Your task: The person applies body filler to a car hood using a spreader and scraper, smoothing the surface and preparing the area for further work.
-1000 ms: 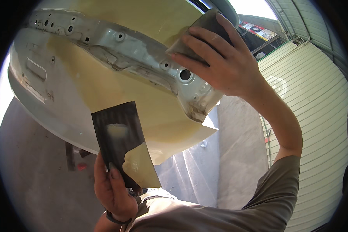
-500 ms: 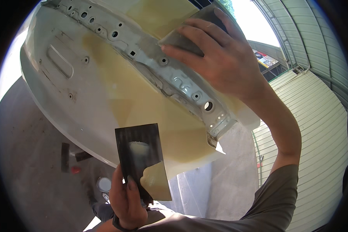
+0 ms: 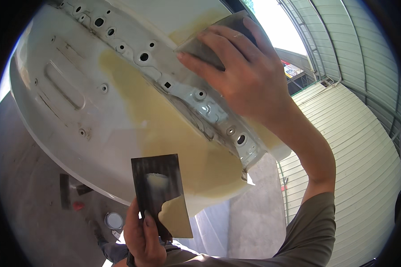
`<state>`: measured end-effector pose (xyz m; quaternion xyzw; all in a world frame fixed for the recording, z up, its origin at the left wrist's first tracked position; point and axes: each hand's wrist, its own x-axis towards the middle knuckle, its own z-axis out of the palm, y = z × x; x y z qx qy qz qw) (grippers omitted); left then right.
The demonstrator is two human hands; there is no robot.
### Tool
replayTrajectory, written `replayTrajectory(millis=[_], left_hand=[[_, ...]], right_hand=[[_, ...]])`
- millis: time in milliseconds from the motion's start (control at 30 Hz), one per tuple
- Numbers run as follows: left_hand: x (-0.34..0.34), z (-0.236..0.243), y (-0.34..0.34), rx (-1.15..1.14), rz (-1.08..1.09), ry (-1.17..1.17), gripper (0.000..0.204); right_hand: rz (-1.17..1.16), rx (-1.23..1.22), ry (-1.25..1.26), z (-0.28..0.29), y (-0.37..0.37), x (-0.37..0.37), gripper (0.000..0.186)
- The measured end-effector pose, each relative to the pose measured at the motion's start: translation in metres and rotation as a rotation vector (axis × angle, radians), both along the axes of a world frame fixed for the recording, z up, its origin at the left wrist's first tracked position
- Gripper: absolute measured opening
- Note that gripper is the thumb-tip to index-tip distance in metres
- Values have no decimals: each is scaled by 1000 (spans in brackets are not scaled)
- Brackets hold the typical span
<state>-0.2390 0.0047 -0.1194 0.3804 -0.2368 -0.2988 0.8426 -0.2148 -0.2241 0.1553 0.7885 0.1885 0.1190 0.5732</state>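
My left hand (image 3: 142, 236) grips a dark rectangular plate (image 3: 158, 162) by its lower left, with cream paste on the plate's middle and lower right. My right hand (image 3: 247, 75) is closed on a grey flexible rectangular spreader (image 3: 209, 51), held against or just over the upper part of a white car body panel (image 3: 71, 147); exact contact is hidden by my fingers. The panel carries yellowish smooth patches (image 3: 200, 160) and a grey strip with punched holes (image 3: 156, 70) running diagonally across it, below my right hand.
Below the panel, a grey floor (image 3: 40, 187) holds dark pieces (image 3: 65, 191), a small red object (image 3: 78, 206) and a round can (image 3: 114, 220). My foot shows near the can. To the right are a pale ribbed surface (image 3: 347, 169) and a corrugated metal wall (image 3: 365, 53).
The panel's left part has come further into view and sits differently in the picture. My left hand and plate are lower in view; my right hand, still holding the spreader, has shifted leftward.
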Motion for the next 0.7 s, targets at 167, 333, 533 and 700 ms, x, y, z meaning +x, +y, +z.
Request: replayTrajectory(millis=[167,333,533,700], left_hand=[[8,0,-1,14,-11,7,47],[18,-1,5,-38,-194,118,47],[24,-3,3,4,-106,46,48],[27,-3,3,5,-110,46,48]], right_hand=[[-62,32,-47,1,12,-22,38],[-20,47,-59,0,13,-9,37],[9,9,-14,-3,13,27,37],[20,11,-36,-8,15,28,38]])
